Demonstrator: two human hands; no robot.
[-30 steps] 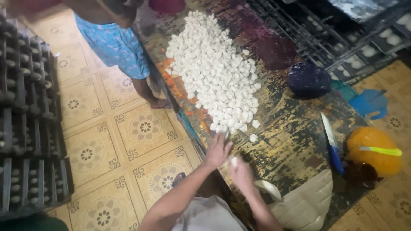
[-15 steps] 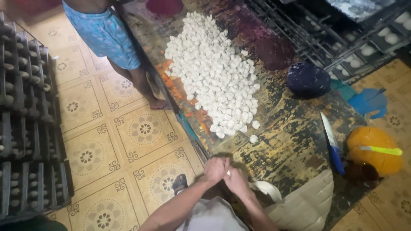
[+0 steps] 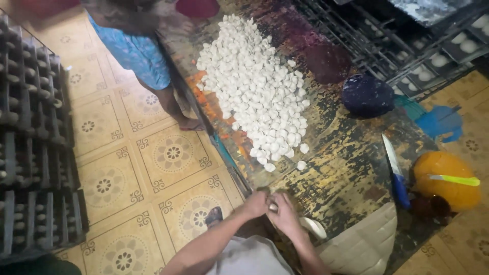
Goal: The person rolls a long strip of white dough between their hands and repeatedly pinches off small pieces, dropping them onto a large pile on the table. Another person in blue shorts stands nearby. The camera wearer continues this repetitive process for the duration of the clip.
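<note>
Dough piece (image 3: 273,207) sits pinched between both hands right at the near edge of the desk (image 3: 351,168), down around 6 o'clock in the view. It's a small pale lump, mostly hidden by the fingers, so I can't tell its exact shape. Judging by the look of the rest, it's probably soft, light and a bit tacky, so it wants a gentle hold around the sides with the fingertips rather than a hard squeeze, or it'll squash.

Left hand (image 3: 254,203) and right hand (image 3: 285,214) are pressed close together, fingers curled shut around that one piece, knuckles up, both forearms coming in from the bottom of the frame and angled toward 12 o'clock.

Up at 12 o'clock there's a big heap of white dough pieces (image 3: 257,86) spread along the desk, with a couple of strays at its near end. At 3 o'clock a knife with a blue handle (image 3: 395,170) lies beside an orange round thing (image 3: 445,181), and a dark bowl (image 3: 368,95) sits at 2 o'clock. Another person in blue shorts (image 3: 140,53) stands on the tiled floor (image 3: 153,168) at 11 o'clock.
</note>
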